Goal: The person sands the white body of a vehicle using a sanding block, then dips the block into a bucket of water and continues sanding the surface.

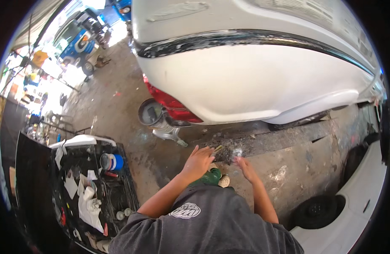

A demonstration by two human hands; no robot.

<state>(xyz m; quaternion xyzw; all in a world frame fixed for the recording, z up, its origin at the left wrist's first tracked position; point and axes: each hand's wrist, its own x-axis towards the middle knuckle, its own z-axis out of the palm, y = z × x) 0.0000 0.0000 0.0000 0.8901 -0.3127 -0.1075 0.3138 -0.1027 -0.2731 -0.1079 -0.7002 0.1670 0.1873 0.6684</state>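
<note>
Yellowish strip (218, 148), small and thin, shows just at the fingertips of the left hand (199, 163); whether it is pinched or merely lies in line with them cannot be told. The left fingers are fairly straight, close together, with the back of the hand upward. The right hand (245, 167) stands a little apart from the left, its fingers partly bent, and a pale whitish patch (237, 153) shows at their tips; it is too blurred to tell whether they grip it.

Both hands are in front of the person's body, over the stained floor (305, 165). Beyond them runs the lower edge of a white vehicle (241, 80), with a red tail light (171, 101) at its corner and a bucket (149, 113) near that light. Bare floor separates the hands from this edge. More floor opens on the right, as far as a second white vehicle (364, 199). On the left, well apart from the left hand, a dark tray-like surface (128, 182) carries a blue-banded can (115, 162).
</note>
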